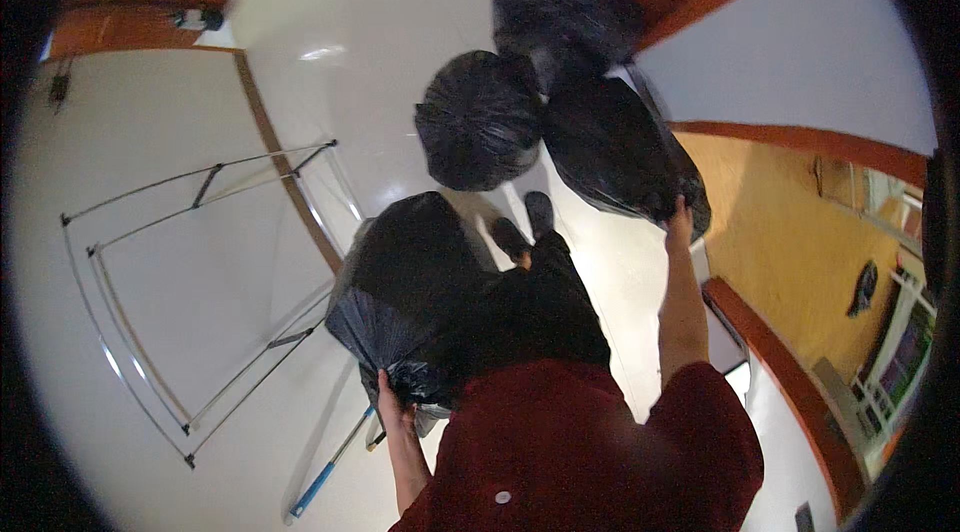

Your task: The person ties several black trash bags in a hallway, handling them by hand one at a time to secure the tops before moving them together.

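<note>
My left hand point(394, 406) grips the gathered top of a full black plastic garbage bag point(424, 254), which hangs beside my legs. Out to the right, my right hand point(679, 223) is closed on the end of another full black garbage bag point(611, 142). A rounded black garbage bag point(480, 119) is on the pale floor just ahead of my feet. Beyond it a further black bag point(562, 10) sits close to the brown wood panel. The bag in my right hand touches or overlaps these two; which, I cannot tell.
A metal-tube rack frame point(202, 202) leans at the left wall. Near it a pole with a blue grip point(313, 488) stands slanted. On the right is an opening with brown wooden trim point(780, 382), with a yellowish surface point(780, 217) beyond. My dark shoes point(538, 213) are on the floor.
</note>
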Demonstrator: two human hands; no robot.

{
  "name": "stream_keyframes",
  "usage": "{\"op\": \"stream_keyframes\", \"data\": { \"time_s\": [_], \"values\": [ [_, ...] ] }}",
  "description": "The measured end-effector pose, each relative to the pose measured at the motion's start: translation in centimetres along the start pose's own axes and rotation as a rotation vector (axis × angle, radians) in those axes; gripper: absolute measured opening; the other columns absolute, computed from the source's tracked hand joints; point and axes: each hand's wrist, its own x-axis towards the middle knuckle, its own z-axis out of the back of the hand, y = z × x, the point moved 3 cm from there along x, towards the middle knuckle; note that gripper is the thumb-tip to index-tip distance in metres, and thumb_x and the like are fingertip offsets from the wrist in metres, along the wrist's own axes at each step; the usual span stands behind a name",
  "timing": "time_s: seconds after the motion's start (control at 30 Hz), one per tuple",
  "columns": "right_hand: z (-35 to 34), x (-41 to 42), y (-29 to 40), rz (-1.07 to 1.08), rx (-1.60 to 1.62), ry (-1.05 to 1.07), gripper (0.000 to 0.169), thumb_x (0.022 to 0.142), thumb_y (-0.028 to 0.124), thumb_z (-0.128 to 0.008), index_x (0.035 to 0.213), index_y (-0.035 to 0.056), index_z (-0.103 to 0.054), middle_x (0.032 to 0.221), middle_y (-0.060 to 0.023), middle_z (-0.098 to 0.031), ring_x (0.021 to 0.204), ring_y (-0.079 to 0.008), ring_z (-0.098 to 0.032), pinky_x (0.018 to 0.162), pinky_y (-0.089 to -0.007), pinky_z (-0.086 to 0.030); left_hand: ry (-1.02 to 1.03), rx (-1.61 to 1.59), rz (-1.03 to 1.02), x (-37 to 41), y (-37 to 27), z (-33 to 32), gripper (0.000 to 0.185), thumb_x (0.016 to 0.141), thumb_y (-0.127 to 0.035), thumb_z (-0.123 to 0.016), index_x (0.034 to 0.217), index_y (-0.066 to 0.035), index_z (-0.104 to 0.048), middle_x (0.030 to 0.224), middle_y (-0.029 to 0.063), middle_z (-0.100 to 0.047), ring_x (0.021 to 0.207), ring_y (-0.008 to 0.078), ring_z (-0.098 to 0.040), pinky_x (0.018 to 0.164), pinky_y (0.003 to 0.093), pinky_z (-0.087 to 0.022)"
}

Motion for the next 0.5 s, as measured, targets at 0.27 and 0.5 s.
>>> {"op": "stream_keyframes", "data": {
  "time_s": [0.27,0.5],
  "values": [
    [2.1,-8.7,6.4,0.107,0.093,0.039,0.070,0.093,0.045,-0.061,0.139,-0.0030,-0.040,0.135,-0.0177,-0.053,0.116,-0.0320,-0.057,0.102,-0.0413,-0.044,-0.317,0.332,-0.386,-3.9,-8.7,-4.8,0.054,0.084,-0.054,-0.067,0.073,-0.001,-0.059,0.066,0.0017,-0.055,0.050,0.0134,-0.046,0.046,0.0302,-0.035],
    [8.0,-10.3,4.2,-0.127,-0.047,-0.073,0.058,0.087,0.044,-0.066,0.129,0.0064,-0.054,0.120,-0.0079,-0.061,0.106,-0.0252,-0.059,0.079,-0.0397,-0.051,-0.319,0.309,-0.511,-10.9,-15.9,-10.1,0.051,0.083,-0.044,-0.073,0.059,-0.008,-0.048,0.064,0.0000,-0.052,0.058,0.0110,-0.043,0.053,0.0306,-0.036]
  ]
}}
